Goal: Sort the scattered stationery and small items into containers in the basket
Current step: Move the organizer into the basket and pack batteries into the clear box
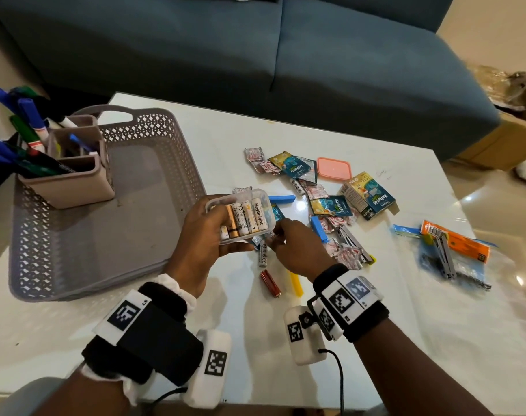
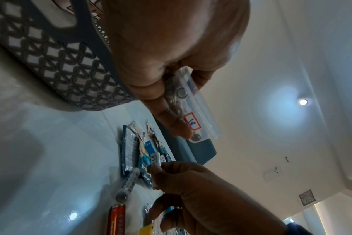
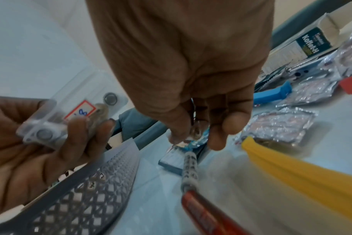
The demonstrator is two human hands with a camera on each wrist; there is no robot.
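Note:
My left hand (image 1: 213, 232) grips a clear plastic box (image 1: 246, 217) holding several batteries, just above the table by the basket's right wall. The same box (image 2: 191, 101) shows a red-framed label. Directly right of the box, my right hand (image 1: 275, 237) pinches the end of a small white battery (image 2: 156, 159) that lies against a blue sachet. Another white battery (image 1: 261, 255) and a red battery (image 1: 270, 283) lie on the table under my hands. The grey lattice basket (image 1: 30, 235) sits at the left, with a compartmented pen holder (image 1: 72, 181) full of markers inside.
A yellow clip (image 1: 296, 283) and blue clips (image 1: 318, 228) lie near my right hand. Foil strips, Koflet-H sachets and their open carton (image 1: 366, 195), a pink lid (image 1: 334, 168), staplers (image 1: 353, 241) and a zip bag (image 1: 453, 256) spread to the right. A blue sofa stands behind the table.

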